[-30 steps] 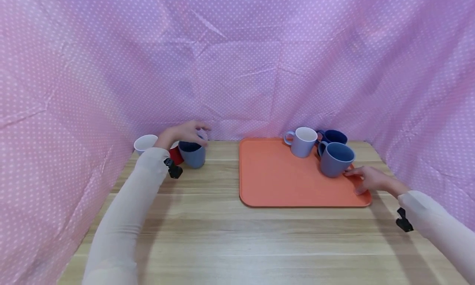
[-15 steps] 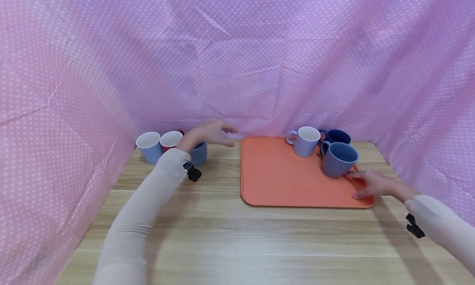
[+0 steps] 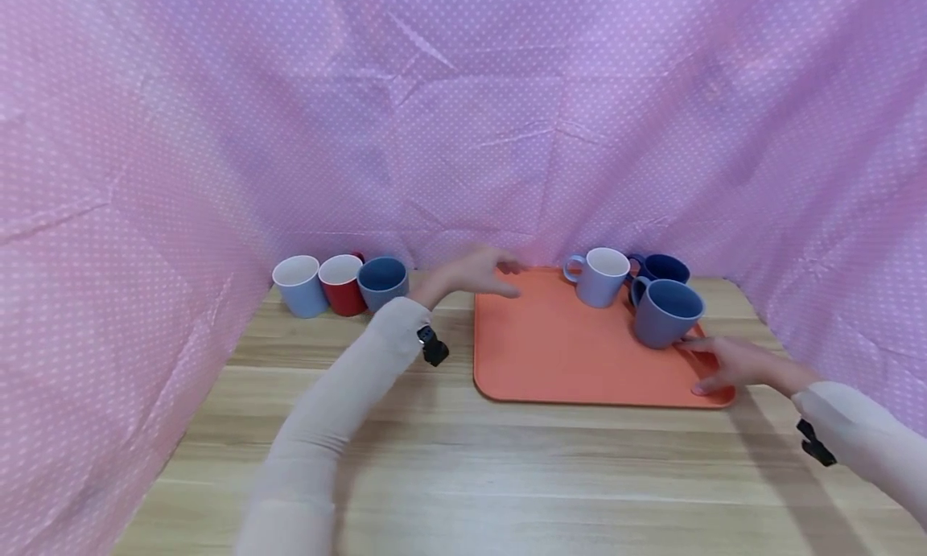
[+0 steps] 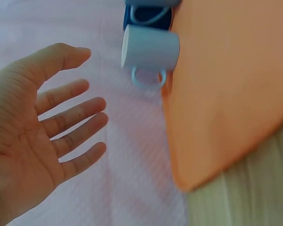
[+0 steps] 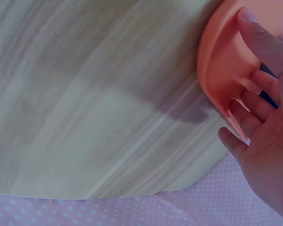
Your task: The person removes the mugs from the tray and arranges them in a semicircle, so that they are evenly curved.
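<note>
My left hand [image 3: 479, 273] is over the back left corner of the orange tray [image 3: 558, 347], fingers spread and holding nothing. In the left wrist view, the palm and loosely straight fingers of that hand [image 4: 33, 122] show, apart from the pale mug [image 4: 153, 47]. At the tray's right edge, my right hand [image 3: 731, 363] rests with relaxed fingers, its thumb near the front corner. Its fingertips are close to a grey-blue mug [image 3: 661, 321]; whether they touch it I cannot tell. Behind that mug are a pale lavender mug [image 3: 598, 282] and a partly hidden navy mug [image 3: 664, 266].
On the wooden table [image 3: 463, 475], a light blue mug [image 3: 304, 297], a red mug [image 3: 344, 297] and another grey-blue mug [image 3: 380, 286] stand in a row at the back left. Pink dotted cloth [image 3: 463, 137] hangs behind and at both sides.
My left hand has moved right, from above the left grey-blue mug to the tray's back left corner, uncovering the row of mugs. The right hand stays at the tray's edge.
</note>
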`<state>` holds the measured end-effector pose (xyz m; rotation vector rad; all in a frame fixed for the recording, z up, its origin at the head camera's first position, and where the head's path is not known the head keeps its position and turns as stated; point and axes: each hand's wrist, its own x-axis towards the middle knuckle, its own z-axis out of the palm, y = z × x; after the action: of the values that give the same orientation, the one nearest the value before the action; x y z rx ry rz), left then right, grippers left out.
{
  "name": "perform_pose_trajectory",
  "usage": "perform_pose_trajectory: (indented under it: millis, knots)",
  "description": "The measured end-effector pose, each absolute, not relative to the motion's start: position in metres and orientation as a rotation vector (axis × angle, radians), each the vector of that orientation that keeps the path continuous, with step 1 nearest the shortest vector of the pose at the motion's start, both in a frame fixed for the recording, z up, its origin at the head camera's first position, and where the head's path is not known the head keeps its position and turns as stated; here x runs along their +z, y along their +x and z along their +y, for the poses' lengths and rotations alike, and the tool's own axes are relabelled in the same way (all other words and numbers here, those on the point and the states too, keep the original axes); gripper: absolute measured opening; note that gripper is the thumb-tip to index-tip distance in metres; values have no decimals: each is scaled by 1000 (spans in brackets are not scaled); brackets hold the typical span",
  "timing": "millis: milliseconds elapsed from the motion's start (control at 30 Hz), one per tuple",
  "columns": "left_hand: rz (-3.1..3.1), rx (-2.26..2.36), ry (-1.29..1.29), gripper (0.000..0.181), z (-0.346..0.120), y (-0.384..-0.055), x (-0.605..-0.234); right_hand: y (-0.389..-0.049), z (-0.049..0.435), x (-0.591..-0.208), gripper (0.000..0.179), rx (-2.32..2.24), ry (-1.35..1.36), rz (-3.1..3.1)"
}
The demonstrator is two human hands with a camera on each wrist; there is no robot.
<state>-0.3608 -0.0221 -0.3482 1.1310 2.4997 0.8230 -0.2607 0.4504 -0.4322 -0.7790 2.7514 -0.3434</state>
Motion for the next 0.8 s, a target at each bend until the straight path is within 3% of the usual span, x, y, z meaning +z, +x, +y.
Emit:
perform_pose_trajectory:
  millis: [400, 800]
  knots:
    - [2473, 1091, 1235, 76, 82, -346, -371, -262, 454, -433, 80, -300, -721, 2747]
    - [2718, 1019, 1196, 87, 166, -343, -397, -266, 454, -431, 77, -367, -680, 2719]
